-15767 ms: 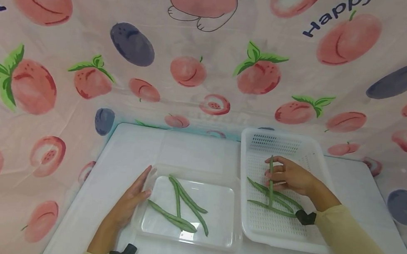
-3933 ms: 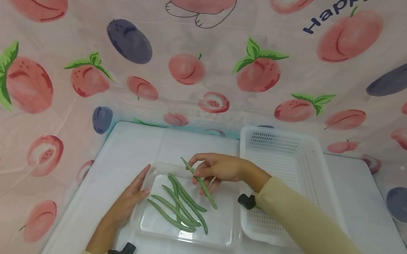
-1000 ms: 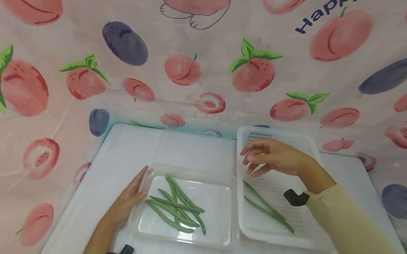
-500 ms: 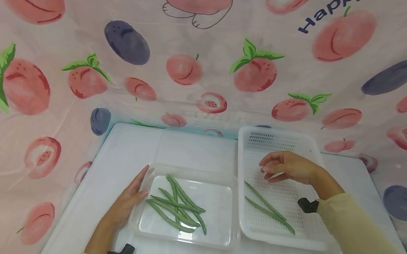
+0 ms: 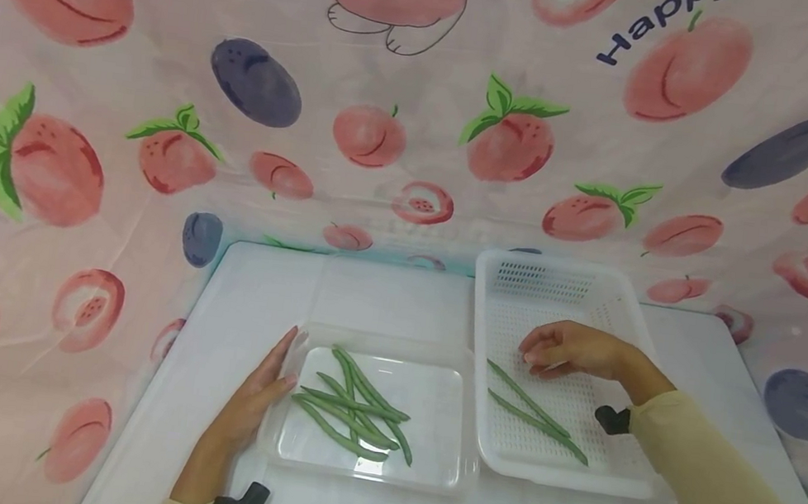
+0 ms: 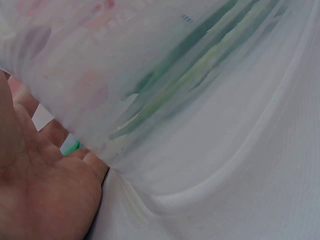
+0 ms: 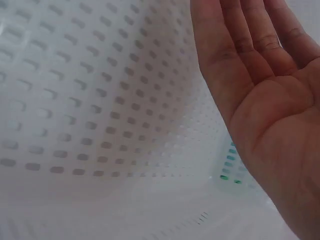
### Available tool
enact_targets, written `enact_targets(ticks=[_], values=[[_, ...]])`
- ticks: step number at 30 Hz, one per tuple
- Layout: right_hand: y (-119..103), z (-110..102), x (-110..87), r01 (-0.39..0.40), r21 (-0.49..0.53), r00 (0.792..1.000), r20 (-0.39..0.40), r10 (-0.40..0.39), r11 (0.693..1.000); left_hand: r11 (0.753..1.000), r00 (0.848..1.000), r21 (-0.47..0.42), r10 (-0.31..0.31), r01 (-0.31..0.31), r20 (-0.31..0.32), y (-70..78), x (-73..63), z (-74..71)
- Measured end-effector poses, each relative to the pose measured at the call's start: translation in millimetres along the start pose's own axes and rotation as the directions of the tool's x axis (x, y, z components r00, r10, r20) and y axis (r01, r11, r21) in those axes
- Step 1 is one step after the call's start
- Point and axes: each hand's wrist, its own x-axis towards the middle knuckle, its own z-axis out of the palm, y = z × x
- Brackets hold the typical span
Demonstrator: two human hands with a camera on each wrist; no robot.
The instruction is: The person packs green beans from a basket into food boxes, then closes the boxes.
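In the head view, several green beans [image 5: 356,406] lie crossed in a clear plastic container [image 5: 426,477]. My left hand [image 5: 257,397] rests along the container's left side, its fingers extended and thumb near the rim. The left wrist view shows that palm beside the translucent wall, with green beans [image 6: 195,70] blurred through it. A white perforated basket [image 5: 612,463] stands to the right, holding two green beans [image 5: 538,421]. Above its middle hovers my right hand [image 5: 575,353], fingers loosely bent and holding nothing, just behind the two beans; the right wrist view shows its bare palm.
The container and basket sit side by side on a white table [image 5: 214,338]. A fruit-printed sheet [image 5: 418,129] hangs behind the table and around its sides. Each wrist carries a small black device [image 5: 242,502].
Over the earlier frames, green beans have passed from the basket to the container; the one held 3.9 s ago lies there now. My right hand returned over the basket and dropped slightly. The left hand stays.
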Motion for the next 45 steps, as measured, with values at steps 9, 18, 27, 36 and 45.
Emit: enact_targets(ticks=[9,18,27,36,45], values=[[17,8,6.7,-0.049,-0.051,0.999,0.017,0.05,0.998,1.0,1.0,0.004,-0.004,0.004,-0.004,0.0,0.9,1.4],[22,14,11.5,-0.056,-0.076,0.998,-0.006,0.056,0.996,1.0,1.0,-0.005,-0.004,0.004,-0.004,1.8,1.6,2.9],[26,19,17.3,-0.065,-0.123,0.997,-0.045,0.06,0.99,1.0,1.0,-0.006,-0.01,0.01,-0.002,-0.2,0.5,2.9],[26,25,23.3,-0.094,-0.218,0.992,-0.099,0.074,0.971,1.0,1.0,-0.013,-0.023,0.023,-0.009,1.1,0.2,3.3],[21,27,29.4,-0.07,-0.301,0.994,-0.096,0.042,0.951,1.0,1.0,-0.01,-0.011,0.011,0.001,0.8,0.2,0.8]])
